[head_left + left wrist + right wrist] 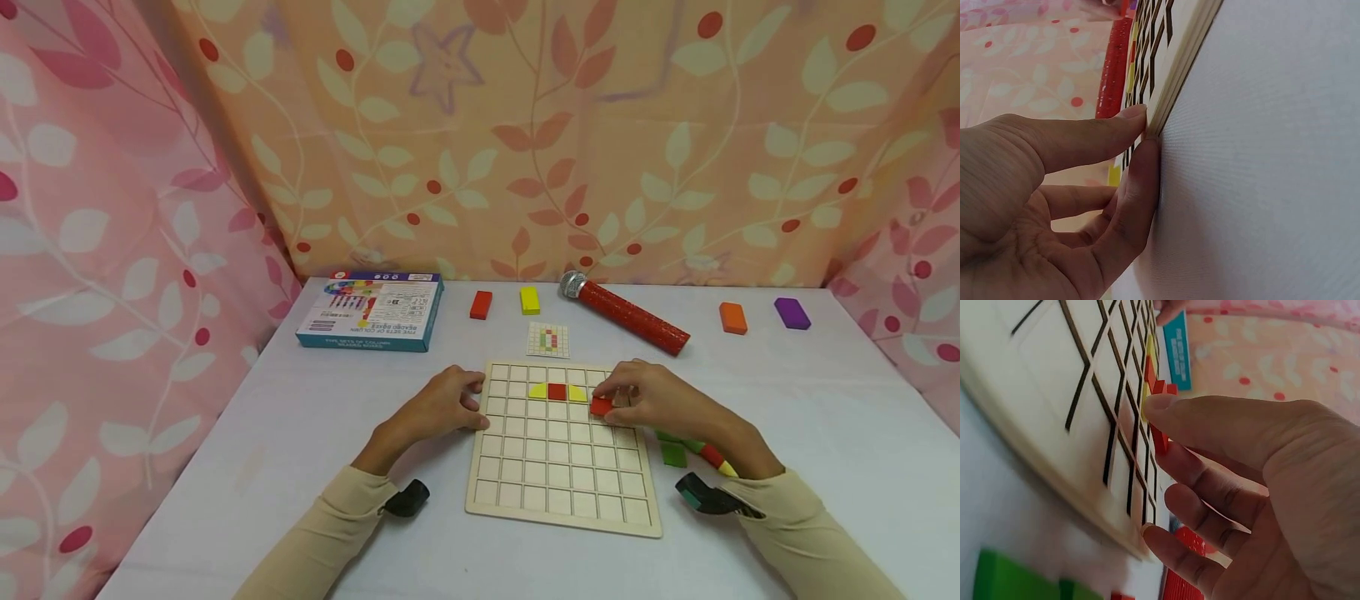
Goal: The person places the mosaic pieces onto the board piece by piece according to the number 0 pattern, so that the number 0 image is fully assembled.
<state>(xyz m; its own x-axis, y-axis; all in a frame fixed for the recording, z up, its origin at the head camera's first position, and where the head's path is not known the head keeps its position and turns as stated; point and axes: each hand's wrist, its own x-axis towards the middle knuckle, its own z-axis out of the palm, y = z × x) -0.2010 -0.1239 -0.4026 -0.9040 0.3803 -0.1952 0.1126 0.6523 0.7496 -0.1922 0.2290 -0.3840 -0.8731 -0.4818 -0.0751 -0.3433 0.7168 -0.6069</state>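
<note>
A pale wooden grid board (pixel 555 475) lies flat on the white table. On its left edge the thumb and index finger of my left hand (pixel 438 404) pinch the rim, as the left wrist view shows. My right hand (pixel 660 400) pinches a red square tile (pixel 601 407) between thumb and index finger, over the board's upper right part; the right wrist view shows this tile (pixel 1160 439) tilted, its other fingers loosely bent. Near the board's top, a red square tile (pixel 557 392) sits in a cell between two yellow rounded-corner tiles (pixel 537 392).
Green tiles (pixel 673 454) and other coloured ones lie under the right forearm. Behind the board are a small pattern card (pixel 548 340), a red glittery microphone (pixel 630 317), a flat box (pixel 367 312), and red (pixel 482 305), yellow (pixel 530 301), orange (pixel 733 318) and purple (pixel 792 313) blocks.
</note>
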